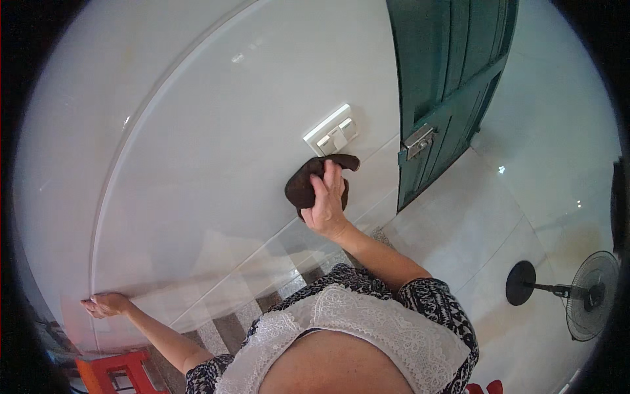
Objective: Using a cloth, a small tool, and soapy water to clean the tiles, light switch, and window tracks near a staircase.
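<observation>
My right hand (325, 202) holds a dark brown cloth (300, 187) against the glossy white tiled wall (221, 147). The cloth lies just below a white wall switch plate (337, 134) with several rocker parts, close to its lower edge. Far to the left, my left hand (104, 305) rests at the wall beside a raised vertical trim, its fingers partly bent and no object seen in it; whether it presses on the surface is hard to tell.
A green panelled door (443, 98) with a metal lock (419, 142) stands right of the switch. A pedestal fan (590, 295) is on the tiled floor at right. A red-orange plastic stool (115, 367) stands at lower left, near striped steps (229, 330).
</observation>
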The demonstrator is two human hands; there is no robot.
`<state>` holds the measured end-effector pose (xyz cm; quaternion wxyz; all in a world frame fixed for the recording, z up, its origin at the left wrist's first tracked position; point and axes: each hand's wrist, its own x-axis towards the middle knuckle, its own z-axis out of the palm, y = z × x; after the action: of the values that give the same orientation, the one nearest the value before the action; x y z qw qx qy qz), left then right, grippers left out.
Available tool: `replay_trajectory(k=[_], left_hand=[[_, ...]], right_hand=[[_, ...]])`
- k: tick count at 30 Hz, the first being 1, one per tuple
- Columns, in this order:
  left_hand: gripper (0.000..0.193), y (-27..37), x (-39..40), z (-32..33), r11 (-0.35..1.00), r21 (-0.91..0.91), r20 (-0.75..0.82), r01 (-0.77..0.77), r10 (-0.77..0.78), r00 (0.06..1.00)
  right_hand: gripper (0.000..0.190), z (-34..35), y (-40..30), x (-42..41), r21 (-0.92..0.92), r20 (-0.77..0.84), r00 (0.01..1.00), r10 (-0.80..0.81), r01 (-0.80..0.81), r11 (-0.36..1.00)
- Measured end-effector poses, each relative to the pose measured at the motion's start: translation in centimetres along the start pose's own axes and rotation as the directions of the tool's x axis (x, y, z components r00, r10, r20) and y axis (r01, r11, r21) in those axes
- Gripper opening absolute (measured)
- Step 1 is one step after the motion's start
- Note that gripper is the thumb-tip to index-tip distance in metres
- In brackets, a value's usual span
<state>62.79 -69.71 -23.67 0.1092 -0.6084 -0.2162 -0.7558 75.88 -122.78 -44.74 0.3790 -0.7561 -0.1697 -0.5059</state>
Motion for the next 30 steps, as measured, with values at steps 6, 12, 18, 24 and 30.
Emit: replay_trajectory(k=[6,12,18,24,30], left_hand=[[0.056,-1.5,0.0,0.4,0.998,0.013,-0.028,-0.060,0.060,0.998],[0.063,-0.5,-0.2,0.6,0.999,0.041,-0.004,0.035,-0.034,0.999],[0.065,-0.2,-0.5,1.3,0.997,-0.052,-0.062,0.049,-0.053,0.997],[0.062,0.1,0.2,0.3,0.998,-0.010,-0.037,0.067,-0.067,0.997],[0.063,-0.3,0.2,0.0,1.000,0.006,-0.035,0.030,-0.030,0.999]], right_hand=[[0.073,0.9,1.4,-1.1,-0.087,-0.027,1.000,-0.012,0.009,0.996],[0.070,0.1,7.0,-3.2,-0.185,-0.025,1.000,0.018,-0.023,0.982],[0.070,-6.1,10.2,6.1,-0.221,-0.231,0.971,0.067,-0.119,0.968],[0.056,-12.0,7.7,14.2,-0.035,-0.114,0.984,-0.139,0.136,0.990],[0.032,-12.0,3.4,17.4,0.157,0.274,0.794,-0.543,0.520,0.840]])
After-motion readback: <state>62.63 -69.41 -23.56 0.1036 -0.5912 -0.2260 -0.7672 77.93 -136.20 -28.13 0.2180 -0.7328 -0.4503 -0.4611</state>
